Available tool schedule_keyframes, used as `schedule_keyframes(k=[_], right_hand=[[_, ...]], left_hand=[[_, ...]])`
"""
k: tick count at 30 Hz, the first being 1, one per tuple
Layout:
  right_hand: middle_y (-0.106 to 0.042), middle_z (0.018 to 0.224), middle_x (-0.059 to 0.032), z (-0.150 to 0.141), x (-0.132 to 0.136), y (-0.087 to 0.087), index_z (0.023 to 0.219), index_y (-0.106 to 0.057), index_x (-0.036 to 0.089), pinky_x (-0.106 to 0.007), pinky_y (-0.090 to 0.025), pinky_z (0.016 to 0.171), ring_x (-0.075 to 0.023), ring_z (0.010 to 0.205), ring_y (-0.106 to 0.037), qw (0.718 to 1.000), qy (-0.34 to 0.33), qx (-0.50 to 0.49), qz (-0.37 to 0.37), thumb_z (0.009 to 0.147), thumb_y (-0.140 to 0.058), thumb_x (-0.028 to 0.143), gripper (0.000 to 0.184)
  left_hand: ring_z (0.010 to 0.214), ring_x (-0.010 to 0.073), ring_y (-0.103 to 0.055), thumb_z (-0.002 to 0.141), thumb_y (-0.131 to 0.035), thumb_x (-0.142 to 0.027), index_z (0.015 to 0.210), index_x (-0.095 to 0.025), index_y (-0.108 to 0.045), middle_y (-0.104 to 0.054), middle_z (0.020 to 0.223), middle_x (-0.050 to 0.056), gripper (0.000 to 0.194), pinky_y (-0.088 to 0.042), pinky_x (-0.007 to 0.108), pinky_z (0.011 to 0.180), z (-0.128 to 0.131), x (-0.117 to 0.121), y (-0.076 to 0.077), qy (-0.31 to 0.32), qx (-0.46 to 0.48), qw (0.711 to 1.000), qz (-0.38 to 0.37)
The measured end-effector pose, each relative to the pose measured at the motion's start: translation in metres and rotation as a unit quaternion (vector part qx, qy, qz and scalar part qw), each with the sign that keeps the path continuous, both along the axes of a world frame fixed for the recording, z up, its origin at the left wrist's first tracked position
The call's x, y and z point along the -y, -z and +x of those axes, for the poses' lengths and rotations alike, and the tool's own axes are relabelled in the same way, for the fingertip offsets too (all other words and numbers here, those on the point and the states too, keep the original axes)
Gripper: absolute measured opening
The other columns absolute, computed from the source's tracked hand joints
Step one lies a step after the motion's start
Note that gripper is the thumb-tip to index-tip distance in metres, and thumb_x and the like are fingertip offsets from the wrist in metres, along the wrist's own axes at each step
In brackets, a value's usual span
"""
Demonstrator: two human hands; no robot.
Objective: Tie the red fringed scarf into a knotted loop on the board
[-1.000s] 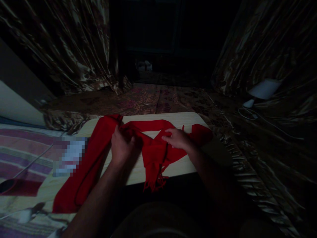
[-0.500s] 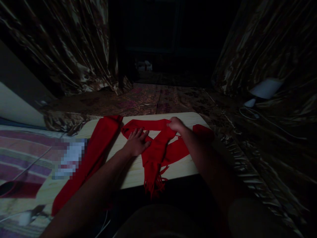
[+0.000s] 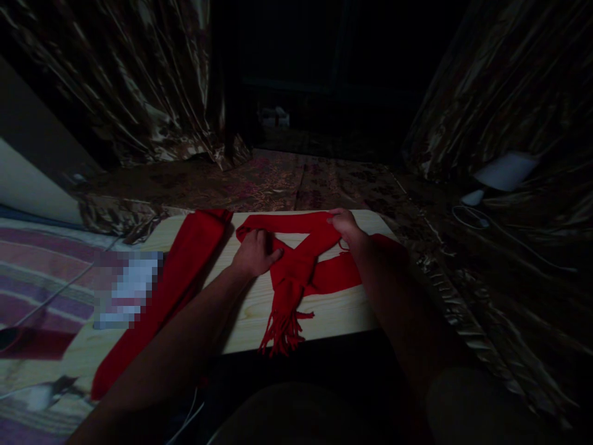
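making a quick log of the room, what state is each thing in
scarf: looped, crossing over itself, fringe loose
left hand: fingers bent on the scarf's left part, grip unclear
right hand: fingers closed on the scarf's far right corner
red cloth at left: laid out in a long strip
lamp: looks unlit
left curtain: hanging in folds
right curtain: hanging in folds

red scarf pt. hidden by R forearm, pixelated item unreadable, curtains cut @ top
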State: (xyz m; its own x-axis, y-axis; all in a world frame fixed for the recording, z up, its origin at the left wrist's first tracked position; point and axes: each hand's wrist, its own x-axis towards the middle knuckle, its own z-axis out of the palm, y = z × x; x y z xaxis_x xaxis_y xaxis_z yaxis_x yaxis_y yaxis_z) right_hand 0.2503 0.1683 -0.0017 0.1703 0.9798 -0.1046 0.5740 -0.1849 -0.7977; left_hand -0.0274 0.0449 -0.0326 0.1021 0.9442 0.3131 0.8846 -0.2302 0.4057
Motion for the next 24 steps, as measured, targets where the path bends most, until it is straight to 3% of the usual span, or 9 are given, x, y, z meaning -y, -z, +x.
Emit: schedule_keyframes(k=[2,5,9,12,16,21,24], right_hand=[[-0.073,0.112,-0.0111,-0.002,0.004,-0.002,0.128,-0.063,0.016,-0.030,-0.052,0.083,-0.0200,0.093,-0.069,0.994,-0.017,0.102,0.027,0.084,-0.059,0.015,0.044],[-0.066,0.126,-0.0184,-0.012,0.017,-0.006,0.130,-0.062,0.012,-0.036,-0.046,0.101,-0.0275,0.116,-0.062,0.957,-0.044,0.268,0.103,0.087,-0.057,0.018,0.044],[-0.049,0.151,-0.0158,-0.029,0.036,-0.002,0.147,-0.050,0.015,-0.037,-0.033,0.115,-0.0273,0.138,-0.044,0.906,-0.158,0.335,0.206,0.099,-0.045,0.039,0.053],[-0.032,0.164,-0.0100,-0.035,0.042,0.009,0.156,-0.039,0.022,-0.045,-0.022,0.121,-0.0272,0.148,-0.031,0.889,-0.240,0.359,0.151,0.102,-0.036,0.052,0.062],[-0.022,0.168,-0.0068,-0.034,0.041,0.022,0.159,-0.031,0.026,-0.057,-0.012,0.122,-0.0282,0.153,-0.019,0.887,-0.253,0.376,0.087,0.103,-0.025,0.056,0.063],[-0.021,0.168,-0.0067,-0.031,0.039,0.023,0.160,-0.028,0.027,-0.057,-0.011,0.122,-0.0275,0.154,-0.017,0.887,-0.252,0.375,0.091,0.103,-0.025,0.057,0.065],[-0.019,0.169,-0.0054,-0.031,0.039,0.022,0.160,-0.027,0.028,-0.058,-0.010,0.122,-0.0275,0.155,-0.015,0.890,-0.254,0.371,0.081,0.102,-0.026,0.058,0.065]], left_hand=[[0.118,0.0403,-0.052,0.084,-0.061,-0.056,0.116,-0.013,-0.057,-0.058,0.118,0.023,0.054,-0.040,0.052,0.106,0.000,0.000,0.000,0.000,-0.022,1.000,0.010],[0.120,0.0405,-0.051,0.085,-0.060,-0.055,0.115,-0.014,-0.058,-0.060,0.117,0.023,0.051,-0.037,0.052,0.108,0.000,0.001,0.000,-0.006,-0.048,0.999,0.020],[0.122,0.0394,-0.051,0.086,-0.058,-0.056,0.118,-0.014,-0.059,-0.062,0.118,0.021,0.052,-0.035,0.050,0.109,0.000,0.002,-0.002,0.002,-0.060,0.998,0.022],[0.126,0.0393,-0.049,0.087,-0.056,-0.057,0.129,-0.015,-0.058,-0.060,0.127,0.020,0.059,-0.032,0.050,0.112,0.000,0.003,-0.002,-0.002,-0.067,0.997,0.024],[0.127,0.0430,-0.047,0.087,-0.054,-0.060,0.136,-0.012,-0.057,-0.059,0.129,0.024,0.069,-0.031,0.055,0.111,-0.002,0.004,0.000,-0.052,-0.063,0.997,0.006],[0.120,0.0393,-0.054,0.085,-0.058,-0.054,0.112,-0.012,-0.066,-0.065,0.116,0.023,0.051,-0.036,0.050,0.109,-0.009,0.002,-0.001,-0.109,-0.014,0.994,0.004],[0.121,0.0377,-0.056,0.080,-0.067,-0.047,0.097,-0.017,-0.068,-0.069,0.111,0.020,0.035,-0.035,0.047,0.112,-0.011,0.004,-0.007,-0.124,0.075,0.989,0.007]])
